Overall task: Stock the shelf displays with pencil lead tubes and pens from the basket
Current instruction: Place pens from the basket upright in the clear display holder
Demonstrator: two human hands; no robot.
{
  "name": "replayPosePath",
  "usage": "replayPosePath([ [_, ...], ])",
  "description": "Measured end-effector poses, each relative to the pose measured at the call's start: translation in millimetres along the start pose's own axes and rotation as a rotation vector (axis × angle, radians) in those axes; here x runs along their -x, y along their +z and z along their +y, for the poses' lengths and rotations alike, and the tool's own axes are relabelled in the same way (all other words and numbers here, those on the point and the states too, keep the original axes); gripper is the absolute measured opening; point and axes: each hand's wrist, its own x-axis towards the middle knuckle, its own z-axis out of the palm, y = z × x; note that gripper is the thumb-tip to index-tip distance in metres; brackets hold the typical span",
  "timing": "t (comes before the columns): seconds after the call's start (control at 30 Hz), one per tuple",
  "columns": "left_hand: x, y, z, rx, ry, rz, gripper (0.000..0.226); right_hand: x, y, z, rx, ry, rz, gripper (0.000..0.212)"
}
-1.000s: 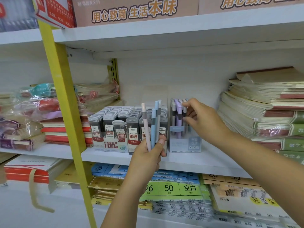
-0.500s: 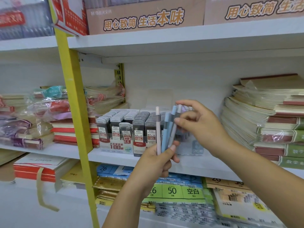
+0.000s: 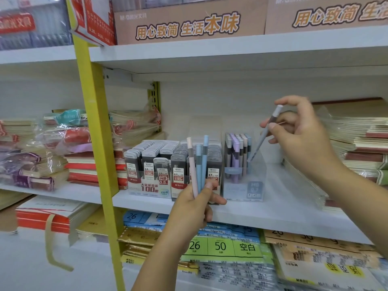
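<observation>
While the left hand grips 3 pens upright in front of the lead tubes, the right hand pinches a grey pen, tip slanting down-left twd the clear pen box just below. Right hand's nearer; pen prob needs tipping upright.

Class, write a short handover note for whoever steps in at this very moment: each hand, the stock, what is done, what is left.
Left hand grips three pens, one pink, two blue, upright before the shelf.
Right hand pinches a grey pen, tilted, tip toward the clear pen box.
Done: pens stand in the box's back rows; lead tube displays beside it look full.
Left: seat the grey pen, then the three. Basket not in view.
</observation>
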Motion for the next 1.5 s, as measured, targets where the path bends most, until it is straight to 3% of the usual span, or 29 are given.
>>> replayPosePath([
  [0.2,-1,1,-2,-0.013,0.012,0.007,0.021,2,17,20,0.132,0.065,-0.163,0.046],
  [0.43,-3,-1,-6,-0.008,0.016,0.004,0.021,6,30,37,0.307,0.031,-0.237,0.039],
  [0.6,-4,-2,-7,-0.010,0.013,0.005,0.022,6,37,44,0.502,-0.017,-0.207,0.035],
  [0.73,-3,-3,-7,0.031,0.012,-0.006,0.021,11,40,50,0.519,0.027,-0.240,0.033],
  [0.83,-1,-2,-3,0.058,0.011,-0.057,0.021,17,37,44,0.550,-0.001,-0.116,0.038],
  [0.93,3,1,2,0.060,0.014,-0.148,0.022,33,36,24,0.302,-0.004,0.016,0.023],
  [1.07,8,9,1,-0.007,0.007,-0.239,0.021,57,43,3,-0.196,0.202,-0.167,0.032],
  [1.13,11,13,-1,-0.037,-0.011,-0.283,0.021,63,45,1,-0.310,0.252,-0.201,0.039],
  [1.27,15,14,-2,-0.007,-0.054,-0.261,0.020,57,44,3,-0.380,0.304,-0.129,0.033],
  [1.33,15,10,-2,0.034,-0.049,-0.197,0.022,50,38,4,-0.401,0.298,-0.009,0.027],
  [1.43,13,5,-1,0.033,-0.004,-0.065,0.020,38,18,6,-0.289,0.130,0.236,0.029],
  [1.5,11,4,-2,0.016,0.015,-0.003,0.018,32,5,10,-0.181,0.026,0.273,0.036],
])
